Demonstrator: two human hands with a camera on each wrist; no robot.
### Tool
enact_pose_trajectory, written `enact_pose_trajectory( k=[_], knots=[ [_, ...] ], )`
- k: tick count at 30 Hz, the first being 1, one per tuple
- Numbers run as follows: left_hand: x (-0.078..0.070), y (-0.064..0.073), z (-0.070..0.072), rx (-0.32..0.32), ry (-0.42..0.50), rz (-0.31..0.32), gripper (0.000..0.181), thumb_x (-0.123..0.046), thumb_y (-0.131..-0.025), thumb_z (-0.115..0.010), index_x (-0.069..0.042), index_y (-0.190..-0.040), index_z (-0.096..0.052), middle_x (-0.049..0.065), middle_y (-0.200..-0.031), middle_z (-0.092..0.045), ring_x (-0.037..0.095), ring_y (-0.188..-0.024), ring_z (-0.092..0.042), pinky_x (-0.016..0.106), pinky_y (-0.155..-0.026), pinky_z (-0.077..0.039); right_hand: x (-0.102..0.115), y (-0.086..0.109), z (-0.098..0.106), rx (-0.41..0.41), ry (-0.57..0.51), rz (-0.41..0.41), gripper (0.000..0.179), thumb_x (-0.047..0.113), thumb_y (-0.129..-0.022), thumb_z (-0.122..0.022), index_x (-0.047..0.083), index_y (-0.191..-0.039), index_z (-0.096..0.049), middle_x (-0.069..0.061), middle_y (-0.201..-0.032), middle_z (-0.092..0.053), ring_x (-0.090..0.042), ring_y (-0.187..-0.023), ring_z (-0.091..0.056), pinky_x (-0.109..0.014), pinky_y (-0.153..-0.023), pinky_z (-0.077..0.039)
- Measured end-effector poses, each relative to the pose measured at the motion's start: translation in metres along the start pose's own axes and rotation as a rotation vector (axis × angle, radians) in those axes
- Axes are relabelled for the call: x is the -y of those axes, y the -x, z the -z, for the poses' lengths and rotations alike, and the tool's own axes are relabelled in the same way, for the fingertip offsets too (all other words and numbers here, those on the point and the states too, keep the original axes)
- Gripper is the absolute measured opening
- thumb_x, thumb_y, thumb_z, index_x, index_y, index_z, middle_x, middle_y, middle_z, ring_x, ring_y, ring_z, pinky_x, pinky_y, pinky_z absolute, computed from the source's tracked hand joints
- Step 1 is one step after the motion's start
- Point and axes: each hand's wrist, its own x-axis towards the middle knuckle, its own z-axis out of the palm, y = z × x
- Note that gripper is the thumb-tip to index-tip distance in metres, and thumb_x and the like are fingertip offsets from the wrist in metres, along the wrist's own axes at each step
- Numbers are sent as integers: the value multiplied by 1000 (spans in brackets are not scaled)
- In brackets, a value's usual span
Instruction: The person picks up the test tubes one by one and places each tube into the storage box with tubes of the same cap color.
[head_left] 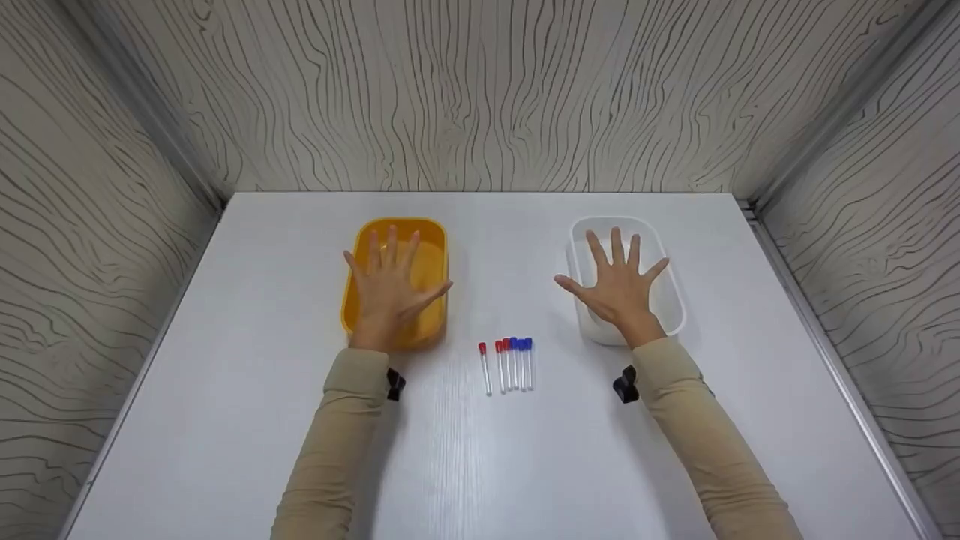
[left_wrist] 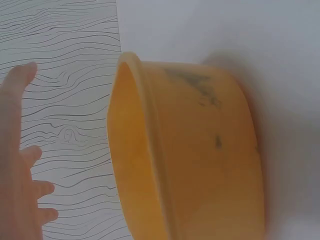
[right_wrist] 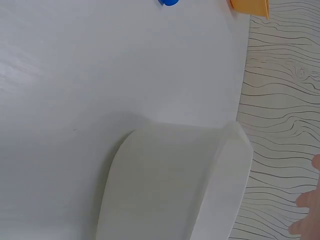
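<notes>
My left hand [head_left: 386, 292], fingers spread wide, hovers over the yellow plastic bin [head_left: 431, 259] and holds nothing. In the left wrist view the same yellow bin [left_wrist: 200, 150] shows dark smudges on its side, with the fingers above its rim. Over the white plastic bin [head_left: 671, 300] my right hand [head_left: 619, 289] is spread in the same way, also holding nothing. Between the bins, nearer to me, several clear tubes lie in a row: red-capped tubes [head_left: 501, 367] on the left and blue-capped tubes [head_left: 522, 367] on the right. One red-capped tube [head_left: 485, 369] lies slightly apart.
The white table [head_left: 225, 360] ends at a wood-grain patterned back wall [head_left: 480, 97]. Similar panels stand at the left and right sides, with metal rails [head_left: 840, 364] along the edges. A black wrist camera [head_left: 625, 385] sits at the right cuff, another [head_left: 395, 384] at the left.
</notes>
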Motion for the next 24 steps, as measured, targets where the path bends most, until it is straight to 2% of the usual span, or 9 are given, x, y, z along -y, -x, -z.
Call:
enact_pose_trajectory(
  k=[9,17,20,24],
  knots=[
    [4,4,-1,-16,4,-12,92,-79,-80,-42,-29,-154,-21,11,-164,-17,39,-152,-13,74,-113,-2,-2,4,-1,-14,-26,4,97,81,-81,-40,27,-156,-12,-17,-164,-6,-47,-150,1,-83,-104,7],
    [8,13,4,-13,7,-23,90,-75,-82,-44,-28,-155,-19,11,-164,-17,38,-152,-13,74,-113,-5,-1,10,0,-22,-65,22,92,76,-85,-41,23,-156,-15,-18,-164,-9,-45,-151,-2,-79,-109,4],
    [11,16,4,-31,18,-29,87,-73,-83,-45,-28,-154,-21,11,-163,-20,36,-151,-16,73,-114,-7,0,13,1,-42,-96,35,87,69,-88,-45,19,-155,-19,-18,-163,-13,-43,-151,-7,-76,-112,-3],
    [15,22,3,-59,29,-34,81,-67,-86,-47,-26,-153,-26,11,-161,-25,35,-150,-21,71,-116,-11,3,18,0,-104,-146,78,78,56,-91,-52,11,-151,-29,-21,-157,-27,-42,-147,-21,-68,-115,-17]
  ],
)
